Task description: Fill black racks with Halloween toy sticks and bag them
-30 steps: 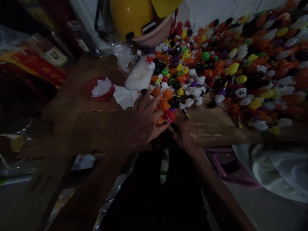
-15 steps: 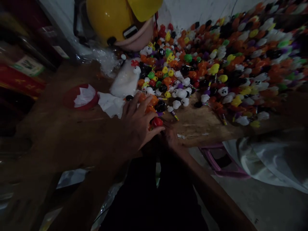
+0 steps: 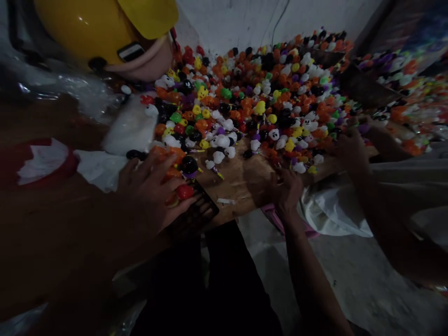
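On the counter (image 3: 241, 186), the left hand (image 3: 150, 191) lay spread over gathered toy heads (image 3: 175, 163) by a dark tray (image 3: 199, 212); the right hand (image 3: 285, 189), fingers loosely curled and holding nothing I could make out, reached the pile's edge; seating pieces into the tray seemed next.

Bare board (image 3: 241, 186) beside toy heap (image 3: 266, 98)

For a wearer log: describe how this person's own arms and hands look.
The left hand and right hand are bare, with no gloves; no rings, watch or markings show in the dim light. Both forearms are uncovered as far as the picture shows, with no sleeve visible.
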A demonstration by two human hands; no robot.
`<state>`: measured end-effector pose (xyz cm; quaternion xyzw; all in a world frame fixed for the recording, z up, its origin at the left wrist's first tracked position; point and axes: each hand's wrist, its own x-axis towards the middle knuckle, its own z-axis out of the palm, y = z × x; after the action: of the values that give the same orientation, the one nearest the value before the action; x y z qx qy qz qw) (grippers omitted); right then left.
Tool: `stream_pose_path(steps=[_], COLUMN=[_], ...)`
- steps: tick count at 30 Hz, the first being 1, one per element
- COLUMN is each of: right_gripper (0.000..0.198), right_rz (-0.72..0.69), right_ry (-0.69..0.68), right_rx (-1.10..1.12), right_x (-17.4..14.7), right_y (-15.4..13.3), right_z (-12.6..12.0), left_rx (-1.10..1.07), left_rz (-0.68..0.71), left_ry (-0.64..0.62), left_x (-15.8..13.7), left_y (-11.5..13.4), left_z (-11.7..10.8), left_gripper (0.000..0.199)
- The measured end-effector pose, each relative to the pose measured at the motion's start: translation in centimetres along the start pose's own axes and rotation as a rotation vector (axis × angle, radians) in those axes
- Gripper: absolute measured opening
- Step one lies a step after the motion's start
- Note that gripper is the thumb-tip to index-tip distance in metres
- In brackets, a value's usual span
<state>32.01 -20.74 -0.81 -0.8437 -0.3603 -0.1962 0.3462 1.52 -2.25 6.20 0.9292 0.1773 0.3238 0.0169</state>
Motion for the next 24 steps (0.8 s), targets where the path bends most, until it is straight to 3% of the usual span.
stream_pose_path(steps=[4,7,9,11,15,17,22,24], right_gripper=[0.031,0.03,0.033,0.037,0.032,0.028,0.031,0.033], right_rz=[0.124,0.136,0.134,0.125,0.009,-0.043,-0.043,-0.066], right_ry=[-0.034,-0.105,-0.106,-0.133,-0.339,-0.411,-0.336,-0.393], right_rx=[-0.228,-0.246,-0.243,-0.25,-0.197,-0.151,-0.214,-0.28], right_x=[2.6,2.7,1.7,0.5,-0.6,0.6,5.3,5.7], right_y=[2.8,2.6,1.4,-0.3,-4.2,-5.4,-6.3,-7.0], right_z=[0.8,1.8,2.0,1.8,1.8,2.2,2.5,2.5], left_rx=[-0.032,0.009,0.057,0.083,0.08,0.077,0.11,0.127], left_rz=[-0.009,0.007,-0.011,-0.054,-0.04,-0.013,0.017,0.01], left_ry=[-0.043,-0.193,-0.253,-0.229,-0.232,-0.225,-0.162,-0.151], left_x=[-0.1,0.4,0.7,0.8,0.7,0.6,0.5,0.6], left_y=[-1.4,-1.5,-0.9,-0.4,-0.7,-1.1,-0.6,-0.1], left_z=[-0.5,-1.2,-1.6,-1.6,-1.3,-1.1,-1.2,-1.1], left_gripper=[0.025,0.029,0.029,0.027,0.023,0.023,0.023,0.022])
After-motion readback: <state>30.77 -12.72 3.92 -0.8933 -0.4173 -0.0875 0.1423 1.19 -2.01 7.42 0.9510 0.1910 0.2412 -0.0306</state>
